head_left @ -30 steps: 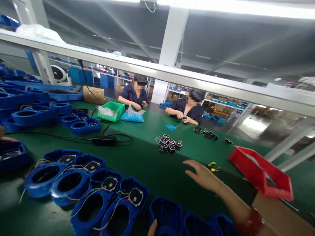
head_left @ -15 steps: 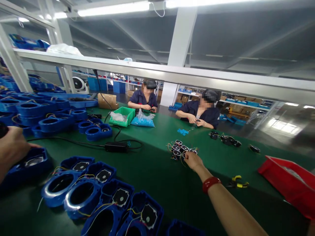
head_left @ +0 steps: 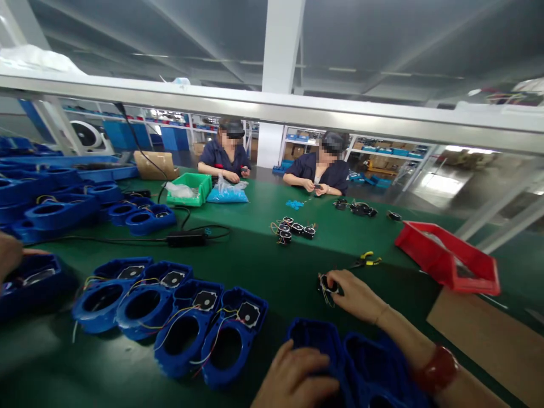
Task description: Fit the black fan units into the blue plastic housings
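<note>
My right hand [head_left: 356,296] is closed on a small black motor [head_left: 324,283] with coloured wires, held just above the green table [head_left: 263,272]. A red bangle [head_left: 437,368] sits on that wrist. At the bottom edge, my left hand [head_left: 293,378] grips the near rim of an empty blue plastic housing [head_left: 315,341], fingers curled over it. More of the same small black motors [head_left: 293,229] lie in a cluster farther out on the table.
Rows of blue housings [head_left: 178,317] with wired parts fill the near left. Another person's hand [head_left: 8,254] rests at the left edge. Yellow-handled pliers [head_left: 366,259], a red bin [head_left: 446,258], a black power adapter [head_left: 185,239] and a green bin [head_left: 190,190] stand around. Two workers sit at the far side.
My right hand reached out to the motor cluster, took one motor and drew it back toward me. My left hand has come up onto the blue housing.
</note>
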`<move>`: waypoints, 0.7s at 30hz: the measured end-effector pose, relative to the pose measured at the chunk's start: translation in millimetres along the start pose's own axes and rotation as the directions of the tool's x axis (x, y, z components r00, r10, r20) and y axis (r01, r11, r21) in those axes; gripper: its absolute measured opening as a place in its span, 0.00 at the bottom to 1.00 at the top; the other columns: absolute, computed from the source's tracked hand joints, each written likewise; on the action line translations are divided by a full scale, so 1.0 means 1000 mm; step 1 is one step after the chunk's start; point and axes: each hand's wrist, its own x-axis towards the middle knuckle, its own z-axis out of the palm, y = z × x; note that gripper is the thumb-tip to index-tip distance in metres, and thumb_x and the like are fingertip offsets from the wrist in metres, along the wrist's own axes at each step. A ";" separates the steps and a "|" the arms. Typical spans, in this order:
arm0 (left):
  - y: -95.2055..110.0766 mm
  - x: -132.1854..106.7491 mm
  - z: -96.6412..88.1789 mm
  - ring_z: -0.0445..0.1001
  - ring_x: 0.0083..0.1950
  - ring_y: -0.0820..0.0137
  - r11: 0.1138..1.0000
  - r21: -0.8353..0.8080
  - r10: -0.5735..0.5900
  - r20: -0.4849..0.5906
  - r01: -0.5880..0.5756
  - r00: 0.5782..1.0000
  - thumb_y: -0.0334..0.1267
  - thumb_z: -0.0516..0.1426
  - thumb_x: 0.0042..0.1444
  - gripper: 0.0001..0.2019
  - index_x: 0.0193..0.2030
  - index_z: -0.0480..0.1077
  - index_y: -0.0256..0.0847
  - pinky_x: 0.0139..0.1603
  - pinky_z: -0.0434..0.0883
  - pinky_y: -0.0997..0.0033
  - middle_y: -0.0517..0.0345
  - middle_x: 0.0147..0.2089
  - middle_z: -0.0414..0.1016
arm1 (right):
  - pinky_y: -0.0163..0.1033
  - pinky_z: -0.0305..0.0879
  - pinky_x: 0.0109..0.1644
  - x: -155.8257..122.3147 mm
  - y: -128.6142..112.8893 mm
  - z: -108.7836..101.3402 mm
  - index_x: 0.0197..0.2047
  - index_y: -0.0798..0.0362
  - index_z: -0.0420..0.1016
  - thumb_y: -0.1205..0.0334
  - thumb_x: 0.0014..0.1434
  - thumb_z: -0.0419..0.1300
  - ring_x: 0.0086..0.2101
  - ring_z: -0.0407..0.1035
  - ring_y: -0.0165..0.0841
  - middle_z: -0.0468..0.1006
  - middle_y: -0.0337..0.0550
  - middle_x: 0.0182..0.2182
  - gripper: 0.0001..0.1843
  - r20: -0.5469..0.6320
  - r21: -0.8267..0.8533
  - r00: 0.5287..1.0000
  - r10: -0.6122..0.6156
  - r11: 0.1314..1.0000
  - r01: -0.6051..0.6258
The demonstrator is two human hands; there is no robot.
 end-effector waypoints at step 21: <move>0.035 0.043 -0.012 0.66 0.41 0.71 0.688 -0.717 -0.406 -0.249 0.115 0.879 0.40 0.53 0.65 0.07 0.39 0.62 0.39 0.42 0.65 0.72 0.55 0.40 0.68 | 0.46 0.62 0.51 -0.096 -0.088 -0.020 0.47 0.52 0.69 0.77 0.54 0.58 0.46 0.64 0.38 0.72 0.43 0.46 0.18 -0.221 0.239 0.932 -0.288 0.910 0.338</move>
